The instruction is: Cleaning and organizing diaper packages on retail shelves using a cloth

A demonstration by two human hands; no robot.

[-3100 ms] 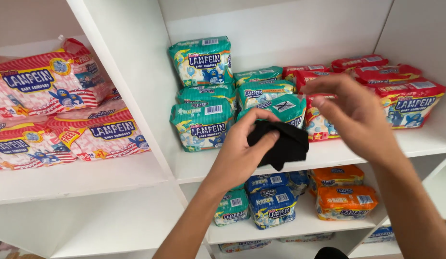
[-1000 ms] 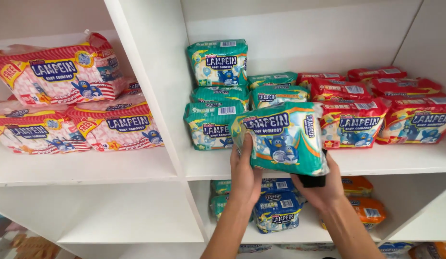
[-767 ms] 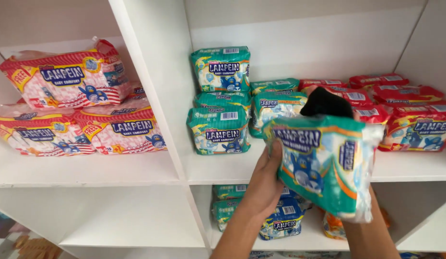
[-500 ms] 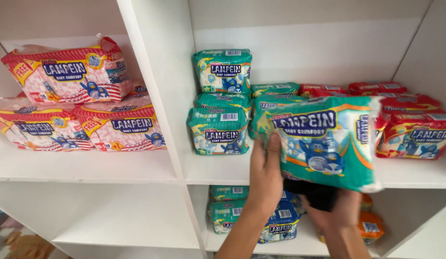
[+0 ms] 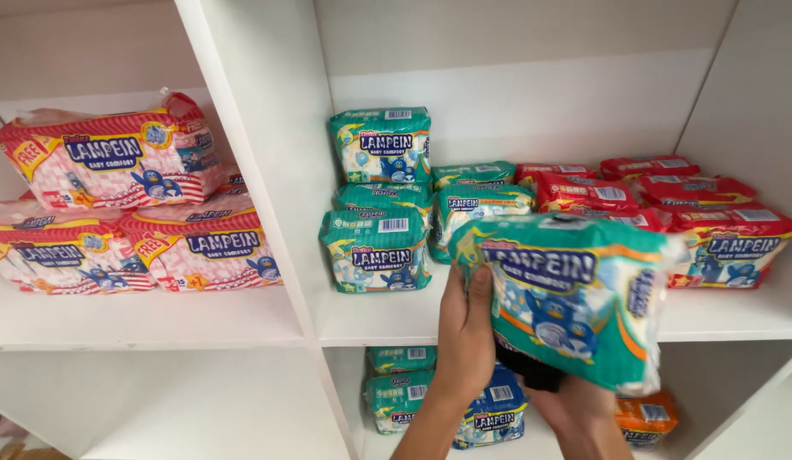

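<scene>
Big red-and-white diaper packs (image 5: 132, 204) sat on the left shelf, teal packs (image 5: 379, 204) stacked mid-shelf. The left hand (image 5: 466, 336) gripped the left end of a teal diaper pack (image 5: 575, 298), held just off the white shelf (image 5: 370, 319). The right hand (image 5: 575, 409) cupped it from underneath, with a black cloth (image 5: 528, 370) squeezed between. Red packs (image 5: 711, 213) lay far right.

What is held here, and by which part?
A green pack: the left hand grips its left end, the right hand supports its underside, with a black cloth pressed between.
</scene>
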